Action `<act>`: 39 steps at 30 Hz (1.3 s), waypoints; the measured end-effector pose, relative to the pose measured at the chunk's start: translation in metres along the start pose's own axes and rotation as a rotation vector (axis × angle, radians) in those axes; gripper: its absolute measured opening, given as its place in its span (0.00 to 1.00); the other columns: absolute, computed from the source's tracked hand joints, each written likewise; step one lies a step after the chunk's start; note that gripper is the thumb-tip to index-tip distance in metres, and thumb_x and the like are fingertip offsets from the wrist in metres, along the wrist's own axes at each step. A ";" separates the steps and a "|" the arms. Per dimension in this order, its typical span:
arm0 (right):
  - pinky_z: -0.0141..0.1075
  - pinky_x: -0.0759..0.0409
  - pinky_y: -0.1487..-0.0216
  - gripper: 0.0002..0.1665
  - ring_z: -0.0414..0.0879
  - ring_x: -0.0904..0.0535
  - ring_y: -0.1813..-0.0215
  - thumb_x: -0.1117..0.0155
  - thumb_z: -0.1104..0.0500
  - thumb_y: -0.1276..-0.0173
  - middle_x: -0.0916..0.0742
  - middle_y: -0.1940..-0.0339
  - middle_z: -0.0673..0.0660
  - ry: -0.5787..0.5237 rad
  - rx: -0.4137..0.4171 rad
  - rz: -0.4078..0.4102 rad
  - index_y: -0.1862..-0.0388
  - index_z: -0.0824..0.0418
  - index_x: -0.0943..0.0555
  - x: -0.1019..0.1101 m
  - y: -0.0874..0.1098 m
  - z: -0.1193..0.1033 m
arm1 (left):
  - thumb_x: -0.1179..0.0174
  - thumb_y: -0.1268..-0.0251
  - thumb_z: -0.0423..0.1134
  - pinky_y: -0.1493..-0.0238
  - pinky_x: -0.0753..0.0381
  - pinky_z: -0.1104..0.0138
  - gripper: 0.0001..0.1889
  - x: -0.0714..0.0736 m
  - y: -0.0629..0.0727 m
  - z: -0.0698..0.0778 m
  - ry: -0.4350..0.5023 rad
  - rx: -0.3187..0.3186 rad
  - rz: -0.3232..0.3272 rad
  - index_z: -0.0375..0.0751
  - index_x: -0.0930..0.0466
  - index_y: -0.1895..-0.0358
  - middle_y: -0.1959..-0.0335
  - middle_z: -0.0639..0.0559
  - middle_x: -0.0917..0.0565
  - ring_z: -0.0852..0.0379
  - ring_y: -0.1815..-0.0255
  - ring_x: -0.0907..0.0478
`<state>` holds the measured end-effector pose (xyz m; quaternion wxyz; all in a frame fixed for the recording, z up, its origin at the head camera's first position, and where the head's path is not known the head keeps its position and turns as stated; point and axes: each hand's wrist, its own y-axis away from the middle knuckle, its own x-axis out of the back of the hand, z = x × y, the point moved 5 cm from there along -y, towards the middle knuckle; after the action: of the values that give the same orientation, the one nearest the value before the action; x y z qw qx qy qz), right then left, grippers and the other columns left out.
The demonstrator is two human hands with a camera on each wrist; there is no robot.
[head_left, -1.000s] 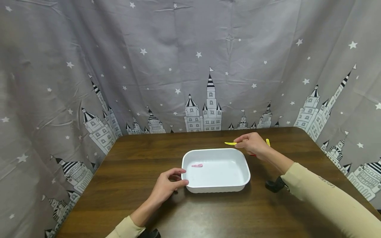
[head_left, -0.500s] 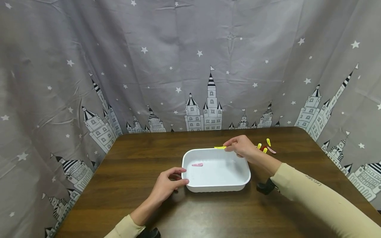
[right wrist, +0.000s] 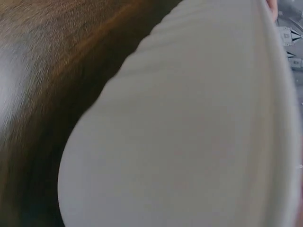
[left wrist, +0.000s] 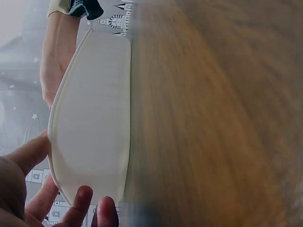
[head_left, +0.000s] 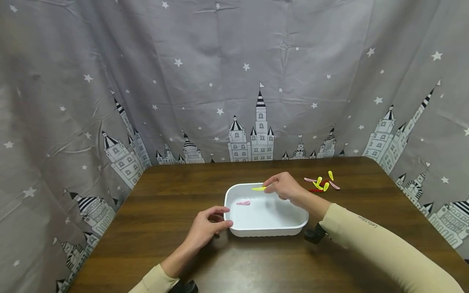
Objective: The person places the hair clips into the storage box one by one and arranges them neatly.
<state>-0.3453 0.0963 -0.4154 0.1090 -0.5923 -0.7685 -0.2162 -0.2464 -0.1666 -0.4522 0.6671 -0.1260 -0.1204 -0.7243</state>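
Note:
My right hand [head_left: 285,187] pinches a yellow snap hair clip [head_left: 258,189] between thumb and fingers, above the far part of a white tray [head_left: 269,232]. Inside the tray, toward the left, lies a pink hair clip [head_left: 243,203]. At the tray's left end my left hand [head_left: 203,228] holds the rim; in the left wrist view its thumb and index finger reach the rim and other fingers [left wrist: 81,208] lie by the outer wall. The right wrist view is filled by the tray's outer wall [right wrist: 180,123], and the clip is hidden there.
Right of the tray, a loose pile of hair clips lies on the brown wooden table [head_left: 176,191]: several yellow clips [head_left: 319,180], pink clips [head_left: 334,185] and red ones [head_left: 316,190]. A grey curtain [head_left: 205,81] with printed castles hangs behind the table's far edge.
My right hand has moved left and toward me with the yellow clip, from beyond the tray's far right corner to over its inside. The clip pile has come into view. My left hand stays put.

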 end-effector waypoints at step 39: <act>0.29 0.37 0.74 0.09 0.41 0.32 0.73 0.23 0.68 0.50 0.16 0.75 0.51 0.145 0.151 -0.028 0.67 0.62 0.10 -0.067 -0.019 0.015 | 0.24 0.46 0.39 0.72 0.18 0.60 0.20 0.000 -0.001 -0.003 -0.008 -0.002 0.006 0.42 0.14 0.49 0.54 0.41 0.17 0.53 0.59 0.20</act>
<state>-0.3433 0.0414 -0.4605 0.2054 -0.5546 -0.7808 -0.2016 -0.2477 -0.1675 -0.4549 0.6688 -0.1299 -0.1220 -0.7218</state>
